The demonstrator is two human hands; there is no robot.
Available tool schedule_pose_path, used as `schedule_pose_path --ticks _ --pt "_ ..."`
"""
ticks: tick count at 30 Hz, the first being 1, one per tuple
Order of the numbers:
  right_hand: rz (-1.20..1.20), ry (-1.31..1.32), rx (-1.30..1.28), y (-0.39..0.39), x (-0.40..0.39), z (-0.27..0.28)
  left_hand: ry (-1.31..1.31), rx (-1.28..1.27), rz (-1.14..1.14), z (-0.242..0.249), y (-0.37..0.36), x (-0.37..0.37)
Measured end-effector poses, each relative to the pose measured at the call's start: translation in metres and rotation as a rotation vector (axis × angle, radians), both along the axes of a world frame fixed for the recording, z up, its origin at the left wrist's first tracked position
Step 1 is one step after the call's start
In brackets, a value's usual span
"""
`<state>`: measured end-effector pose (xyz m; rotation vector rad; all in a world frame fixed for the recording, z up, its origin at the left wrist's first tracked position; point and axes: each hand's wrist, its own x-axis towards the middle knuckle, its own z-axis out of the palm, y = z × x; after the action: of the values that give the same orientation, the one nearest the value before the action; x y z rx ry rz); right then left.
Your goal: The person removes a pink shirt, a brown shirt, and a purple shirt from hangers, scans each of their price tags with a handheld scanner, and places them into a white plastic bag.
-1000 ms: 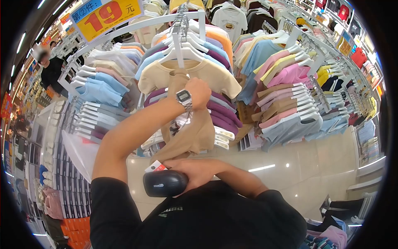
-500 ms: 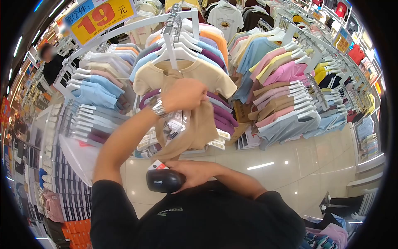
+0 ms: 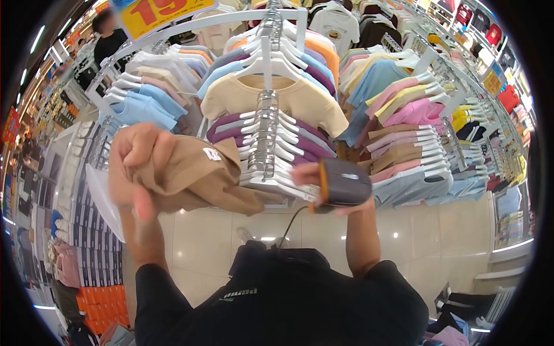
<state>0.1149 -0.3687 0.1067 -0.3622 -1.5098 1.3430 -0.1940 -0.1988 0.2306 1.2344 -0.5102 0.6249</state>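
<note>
In front of the hanging rack (image 3: 267, 63), on its left side, a brown garment (image 3: 199, 173) is held up in the left hand (image 3: 138, 170), whose fingers are curled closed into the cloth, with the thumb lower down. From those fingers the garment stretches to the right, its long axis near level and dipping a little toward its free end. That end points toward the right hand (image 3: 340, 193), which lies further off; the left is clearly the nearer, being in contact. The right hand is wrapped around a dark device (image 3: 349, 181); blur hides exactly how far its fingers close, and I cannot tell whether their tips touch the white hangers (image 3: 277, 185) beside them. Counted, there are one brown garment, one dark device, one cable (image 3: 291, 226) below it, one cream shirt (image 3: 271, 101) facing forward, and one yellow price sign (image 3: 167, 17); the hangers overlap too closely to count.
</note>
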Motion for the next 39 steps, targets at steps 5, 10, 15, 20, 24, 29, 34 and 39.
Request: schedule_pose_path --ticks 5,10,15,20,24,29,34,39 --pt "-0.017 -0.170 -0.007 0.023 -0.065 0.013 0.017 0.270 0.078 0.024 -0.028 -0.007" --pt "-0.003 -0.383 -0.001 0.033 -0.087 0.006 0.081 0.366 -0.034 0.036 -0.042 0.000" --pt "-0.211 -0.489 -0.003 0.008 -0.038 -0.018 0.188 0.555 0.395 0.031 -0.038 -0.037" --pt "-0.300 -0.018 0.193 -0.018 0.005 0.018 0.502 0.983 0.949 0.023 -0.023 -0.047" --pt "-0.553 -0.165 0.144 -0.030 0.028 0.037 0.640 0.934 1.040 0.000 -0.006 -0.023" --pt "-0.782 -0.179 -0.090 -0.019 0.026 0.057 0.740 0.621 0.992 -0.026 0.039 -0.020" --pt "-0.845 -0.416 -0.128 0.020 0.058 0.082 0.667 0.492 1.085 -0.036 0.089 0.005" --pt "-0.793 -0.657 -0.015 0.062 0.088 0.100 0.585 0.533 1.121 -0.040 0.137 0.033"
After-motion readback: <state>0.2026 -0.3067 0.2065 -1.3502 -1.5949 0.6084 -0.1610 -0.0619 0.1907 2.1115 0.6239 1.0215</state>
